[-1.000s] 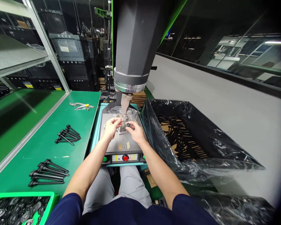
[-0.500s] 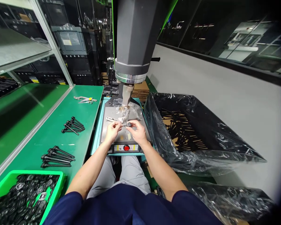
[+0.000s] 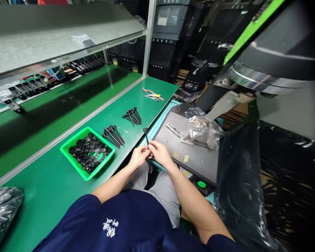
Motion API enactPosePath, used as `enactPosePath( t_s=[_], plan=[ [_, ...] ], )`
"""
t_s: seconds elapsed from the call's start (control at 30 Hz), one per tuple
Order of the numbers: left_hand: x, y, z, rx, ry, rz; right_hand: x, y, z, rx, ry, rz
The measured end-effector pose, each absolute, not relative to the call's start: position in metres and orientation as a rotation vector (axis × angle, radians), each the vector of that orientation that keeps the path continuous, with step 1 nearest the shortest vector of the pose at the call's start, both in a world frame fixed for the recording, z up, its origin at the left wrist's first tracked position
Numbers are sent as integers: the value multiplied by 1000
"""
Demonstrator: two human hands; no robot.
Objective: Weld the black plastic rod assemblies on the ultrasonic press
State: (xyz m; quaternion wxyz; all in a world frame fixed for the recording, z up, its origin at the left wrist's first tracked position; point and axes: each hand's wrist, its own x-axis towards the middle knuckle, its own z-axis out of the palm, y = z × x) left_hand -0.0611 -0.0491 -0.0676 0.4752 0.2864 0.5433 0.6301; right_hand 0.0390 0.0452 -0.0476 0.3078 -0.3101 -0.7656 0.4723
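Between my two hands a black screw-like rod (image 3: pixel 146 135) with a wide head stands nearly upright, head end away from me. My left hand (image 3: pixel 139 156) is closed, its fingertips at the rod's lower end. My right hand (image 3: pixel 160 154) pinches the rod just beside it. The fingers hide the lower tip. Both hands are over the gap between the green bench and the machine's base plate (image 3: pixel 170 145). On the bench lie a near bundle of similar rods (image 3: pixel 113 135) and a farther bundle (image 3: pixel 132 116).
A green tray (image 3: pixel 85 175) holds many small black parts. Pliers and small tools (image 3: pixel 152 95) lie farther back. The press machine's head (image 3: pixel 267 75) overhangs at right, above clear plastic film (image 3: pixel 199 127). A button (image 3: pixel 201 184) glows green. Black plastic lining (image 3: pixel 238 175) is at right.
My view has swung left toward the bench. Both hands have come off the machine plate, closer together, with the rod now upright. The machine's button has gone from red to green.
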Motion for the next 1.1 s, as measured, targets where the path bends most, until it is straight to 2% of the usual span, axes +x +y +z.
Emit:
enactPosePath(
  t_s=[0.27, 0.5, 0.57, 0.63, 0.73, 0.83, 1.0, 1.1],
  plan=[
    [-112, -110, -61, 563, 1696, 1591, -80, 25, -60, -700, -2350, 1413],
    [-152, -201, -18, 881, 2109, 1416, -143, 35, -79, -954, -2373, 1188],
    [-180, -216, -16, 907, 2414, 1301, -145, 34, -81, -916, -2425, 1120],
    [-207, -223, -19, 982, 2631, 964, -142, 32, -81, -863, -2492, 1039],
    [-231, -221, -23, 1113, 2626, 387, -127, 35, -78, -831, -2540, 957],
    [-236, -211, -24, 1236, 2530, 75, -94, 45, -70, -817, -2532, 951],
    [-240, -201, -20, 1398, 2470, -79, 21, 58, -36, -830, -2346, 1215],
    [-248, -199, -14, 1425, 2432, -76, 119, 56, -9, -1011, -2107, 1250]
  ],
)
